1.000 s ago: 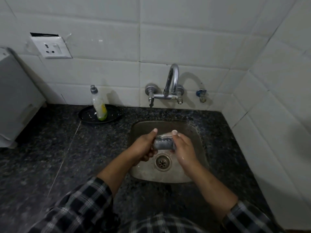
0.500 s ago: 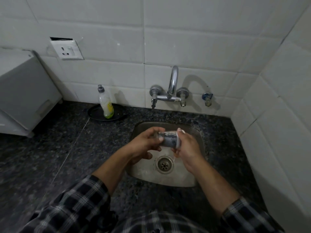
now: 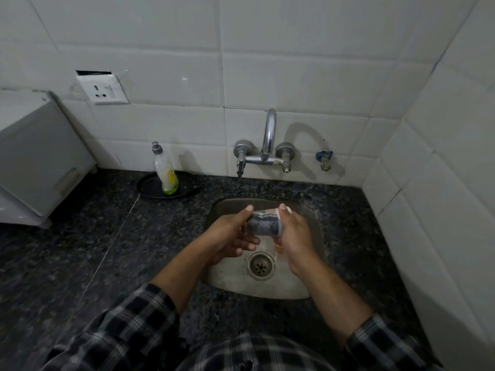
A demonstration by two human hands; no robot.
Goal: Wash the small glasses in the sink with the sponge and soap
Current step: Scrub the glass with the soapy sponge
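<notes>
A small glass, dark with soapy foam along its top, lies sideways over the steel sink. My left hand grips its left end, thumb on top and fingers curled below. My right hand grips the right end, with the thumb over the rim. A pale bit shows by that thumb; sponge or foam, I cannot tell. The soap bottle stands upright on a black plate at the back left of the counter.
The tap juts from the tiled wall above the sink, and the drain lies below my hands. A white appliance stands on the dark granite counter at far left. A tiled side wall closes the right.
My right hand has slid from the glass's side to its right end. Both hands stay over the sink with the glass; my view has shifted a little.
</notes>
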